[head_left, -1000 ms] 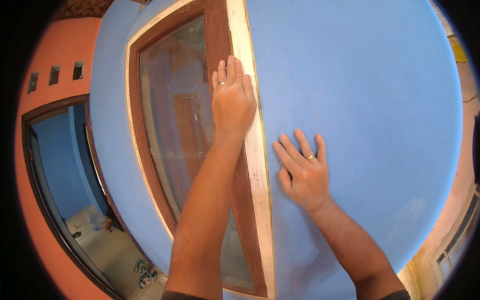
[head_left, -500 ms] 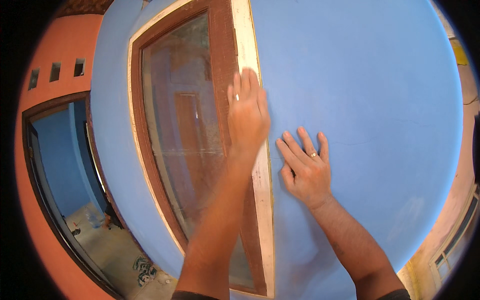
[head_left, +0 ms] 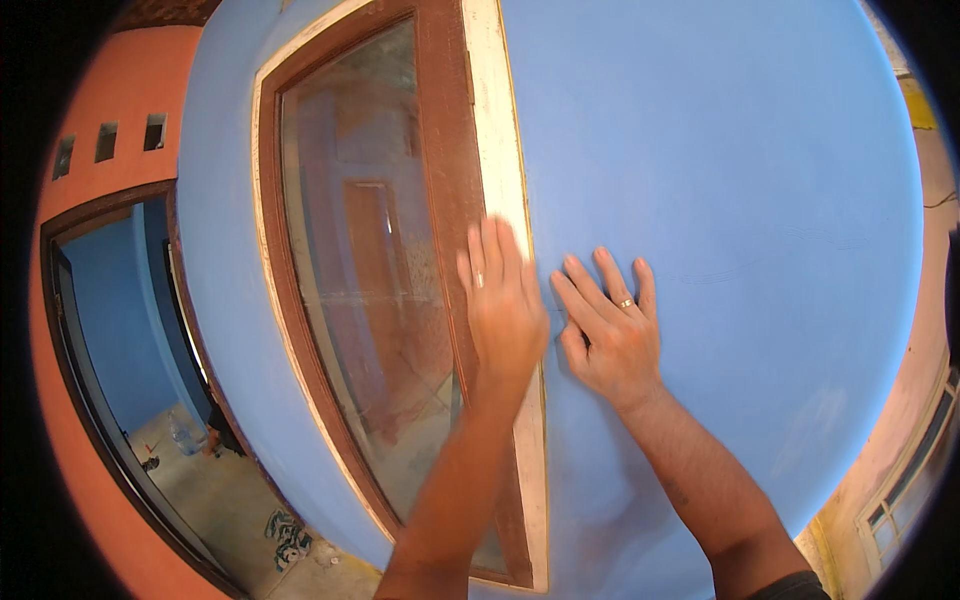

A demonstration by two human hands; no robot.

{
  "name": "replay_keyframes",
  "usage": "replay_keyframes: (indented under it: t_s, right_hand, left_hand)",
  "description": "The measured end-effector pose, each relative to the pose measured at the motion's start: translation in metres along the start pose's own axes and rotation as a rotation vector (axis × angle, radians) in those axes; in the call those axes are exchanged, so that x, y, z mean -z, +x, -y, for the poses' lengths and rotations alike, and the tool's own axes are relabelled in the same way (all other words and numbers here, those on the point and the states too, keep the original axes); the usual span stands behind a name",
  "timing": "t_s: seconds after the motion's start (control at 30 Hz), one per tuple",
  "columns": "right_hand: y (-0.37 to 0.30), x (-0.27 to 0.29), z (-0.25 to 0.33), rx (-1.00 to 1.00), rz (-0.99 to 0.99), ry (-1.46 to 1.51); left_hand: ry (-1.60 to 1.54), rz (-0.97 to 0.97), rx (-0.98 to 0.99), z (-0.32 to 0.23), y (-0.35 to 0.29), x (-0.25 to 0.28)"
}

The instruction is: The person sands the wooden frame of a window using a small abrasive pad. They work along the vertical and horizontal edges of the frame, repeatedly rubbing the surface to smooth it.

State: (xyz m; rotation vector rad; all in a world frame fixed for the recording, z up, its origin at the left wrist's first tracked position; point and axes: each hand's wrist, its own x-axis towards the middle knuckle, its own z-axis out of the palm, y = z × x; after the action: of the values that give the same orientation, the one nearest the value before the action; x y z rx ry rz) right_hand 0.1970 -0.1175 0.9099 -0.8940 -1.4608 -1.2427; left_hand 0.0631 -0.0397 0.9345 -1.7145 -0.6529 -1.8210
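The left hand (head_left: 505,310), motion-blurred, lies flat with fingers extended and grips nothing; its palm covers the cream-painted wooden outer strip (head_left: 500,150) of the window frame, where that strip meets the brown wooden inner frame (head_left: 445,160). The right hand (head_left: 605,335) is also open and empty, spread flat on the smooth blue plastered wall (head_left: 730,180) just beside the strip, a ring on one finger.

For good results, keep the bracing hand planted on the wall and run the moving palm along the strip with even, light pressure, staying on the wood and off the dusty glass pane (head_left: 360,260).

Further off, at the left, an orange wall (head_left: 110,90) with small vents surrounds a dark-framed doorway (head_left: 60,300).
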Motion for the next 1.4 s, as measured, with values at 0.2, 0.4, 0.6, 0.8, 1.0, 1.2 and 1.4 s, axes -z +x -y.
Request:
replay_keyframes:
  t_s: [0.2,0.4,0.6,0.8,1.0,1.2,1.4]
  right_hand:
    - [-0.003,0.007,-0.001,-0.006,0.012,-0.012]
    - [-0.005,0.003,-0.001,-0.013,0.002,-0.008]
    - [-0.003,0.004,-0.003,-0.001,0.004,-0.027]
    - [-0.006,0.009,0.001,-0.019,0.023,-0.023]
    - [-0.005,0.013,-0.001,-0.01,0.019,-0.028]
    - [0.006,0.004,0.008,0.007,-0.011,-0.012]
    - [-0.006,0.013,-0.002,0.001,0.007,-0.044]
  left_hand:
    - [-0.012,-0.105,-0.061,0.005,0.09,-0.015]
    - [-0.187,0.141,0.131,-0.022,-0.074,0.021]
    - [-0.026,0.042,-0.002,-0.008,0.011,0.003]
    - [-0.045,-0.015,-0.065,0.009,0.086,0.001]
    - [-0.079,0.171,0.114,-0.018,-0.102,0.03]
    - [0.034,0.233,0.114,-0.011,-0.102,0.042]
    - [-0.137,0.11,0.095,-0.019,-0.014,0.015]
